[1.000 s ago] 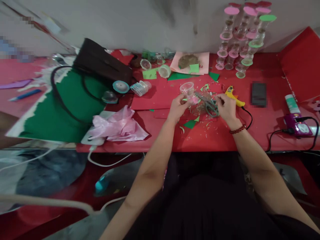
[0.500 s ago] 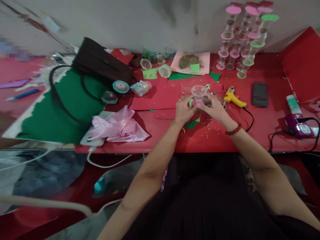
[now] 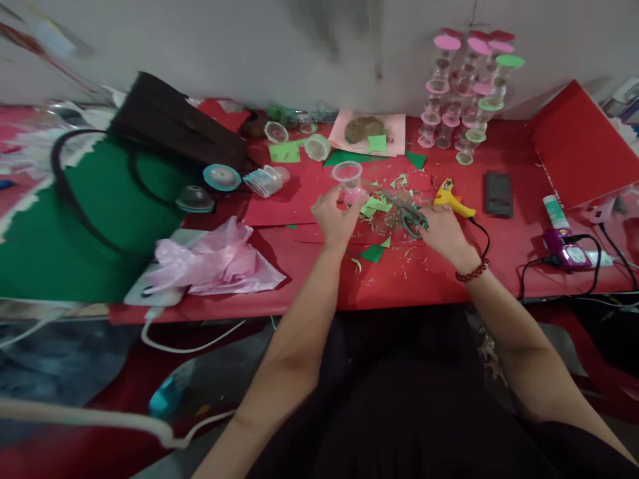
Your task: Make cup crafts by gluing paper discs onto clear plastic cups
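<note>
My left hand [image 3: 335,218] is closed around a clear plastic cup [image 3: 347,171] with a pink lower part, held wide rim up above the red paper. Over to the right, my right hand [image 3: 446,231] has its fingers at the green-handled scissors [image 3: 413,222], whose blades point left toward the cup. The fingertips are partly hidden, but they appear to grip the handles. Between the two hands lie light green paper scraps [image 3: 375,205].
A yellow glue gun [image 3: 453,198] lies just right of the scissors. Stacked clear cups with pink and green discs [image 3: 464,93] stand at the back. Nested cups [image 3: 267,181], a pink plastic bag [image 3: 219,259] and a dark bag [image 3: 174,123] are on the left.
My right hand has let go of the cup and moved right and down to the scissors. My left hand has carried the cup to the left. The view has shifted slightly.
</note>
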The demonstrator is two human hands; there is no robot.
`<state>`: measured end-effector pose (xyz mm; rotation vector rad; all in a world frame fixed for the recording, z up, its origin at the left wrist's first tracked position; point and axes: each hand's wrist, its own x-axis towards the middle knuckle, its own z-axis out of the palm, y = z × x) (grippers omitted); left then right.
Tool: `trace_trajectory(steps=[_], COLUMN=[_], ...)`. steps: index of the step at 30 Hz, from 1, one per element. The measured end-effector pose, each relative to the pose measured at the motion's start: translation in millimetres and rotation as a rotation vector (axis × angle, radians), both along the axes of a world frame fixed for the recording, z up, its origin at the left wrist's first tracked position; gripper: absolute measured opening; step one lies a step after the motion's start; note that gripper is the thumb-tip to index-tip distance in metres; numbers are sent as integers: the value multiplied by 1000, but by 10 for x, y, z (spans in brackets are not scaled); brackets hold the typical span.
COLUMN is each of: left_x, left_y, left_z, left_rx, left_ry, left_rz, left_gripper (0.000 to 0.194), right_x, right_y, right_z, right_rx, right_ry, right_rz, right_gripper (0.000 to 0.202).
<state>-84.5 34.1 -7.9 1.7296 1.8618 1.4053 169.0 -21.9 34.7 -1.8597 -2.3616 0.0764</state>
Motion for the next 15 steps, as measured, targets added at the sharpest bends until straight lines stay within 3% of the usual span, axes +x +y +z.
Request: trace_trajectory(steps=[8,11,15], left_x=[-32,-31,-32], left_y=[62,86,103], left_z=[-123,-176,-210], left_rx=[-43,-13,33], left_ry=[7,-3,-17], left_rz=[50,69,75], left_gripper=[52,51,48], right_x=[-222,-268,-208], right_y=[12,-29,-76], right_z=[167,238,267], right_rx=[-55,-157,-342], right_ry=[-84,65,452], right_rz=[-67,-134,-188], right_gripper=[43,48,36])
